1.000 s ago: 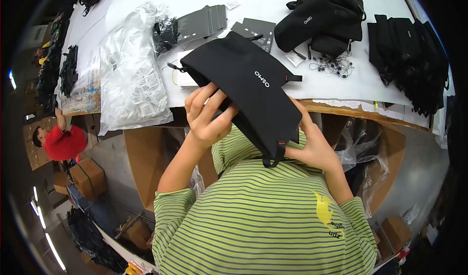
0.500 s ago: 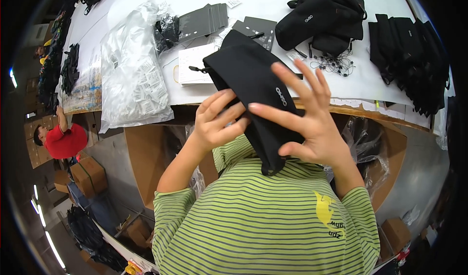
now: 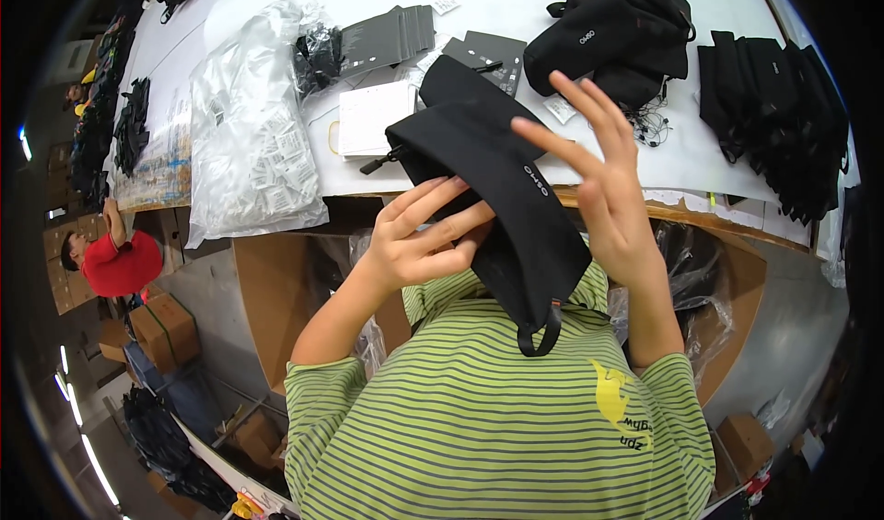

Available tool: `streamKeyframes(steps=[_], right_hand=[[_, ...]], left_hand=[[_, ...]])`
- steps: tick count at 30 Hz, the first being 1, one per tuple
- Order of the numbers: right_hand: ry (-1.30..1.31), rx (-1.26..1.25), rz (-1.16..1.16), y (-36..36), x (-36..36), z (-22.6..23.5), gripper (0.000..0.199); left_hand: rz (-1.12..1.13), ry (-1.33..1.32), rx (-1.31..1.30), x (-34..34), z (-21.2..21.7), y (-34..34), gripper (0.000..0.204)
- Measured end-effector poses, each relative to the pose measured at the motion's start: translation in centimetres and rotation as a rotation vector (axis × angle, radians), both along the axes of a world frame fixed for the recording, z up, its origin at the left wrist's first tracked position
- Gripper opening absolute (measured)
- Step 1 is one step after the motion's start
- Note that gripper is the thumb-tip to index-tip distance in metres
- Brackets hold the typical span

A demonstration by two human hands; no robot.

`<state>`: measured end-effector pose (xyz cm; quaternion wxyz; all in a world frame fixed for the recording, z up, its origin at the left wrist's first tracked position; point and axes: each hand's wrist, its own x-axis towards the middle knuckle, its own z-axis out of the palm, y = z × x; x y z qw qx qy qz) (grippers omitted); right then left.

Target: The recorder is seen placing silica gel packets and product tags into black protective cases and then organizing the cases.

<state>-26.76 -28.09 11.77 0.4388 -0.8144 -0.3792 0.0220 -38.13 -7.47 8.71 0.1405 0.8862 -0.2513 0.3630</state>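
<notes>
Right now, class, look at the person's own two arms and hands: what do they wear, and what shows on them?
Both forearms are bare. The left hand and right hand wear no gloves, and no rings or watch can be seen. Short sleeves of a green T-shirt with thin dark stripes cover the upper arms.

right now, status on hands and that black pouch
Left hand gripping black pouch at its edge. Right hand open, fingers spread, off it. Nothing blocking.
</notes>
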Motion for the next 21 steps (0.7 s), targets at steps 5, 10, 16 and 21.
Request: streamKeyframes(steps=[5,10,16,21], right_hand=[[-0.050,0.011,0.130,0.3,-0.2,0.2,0.054],[0.651,0.324,0.202,-2.3,0.5,-2.3,0.064],[0.997,0.256,0.118,-0.8,-4.8,-6.9,0.089],[1.173,0.341,-0.130,-0.5,-4.8,-9.6,0.053]], left_hand=[[-0.007,0.010,0.001,0.3,0.0,0.3,0.024],[0.121,0.175,-0.231,0.5,0.5,1.6,0.017],[0.217,0.366,-0.452,-0.1,1.4,0.9,0.026],[0.216,0.784,-0.779,-0.5,-0.7,-0.6,0.030]])
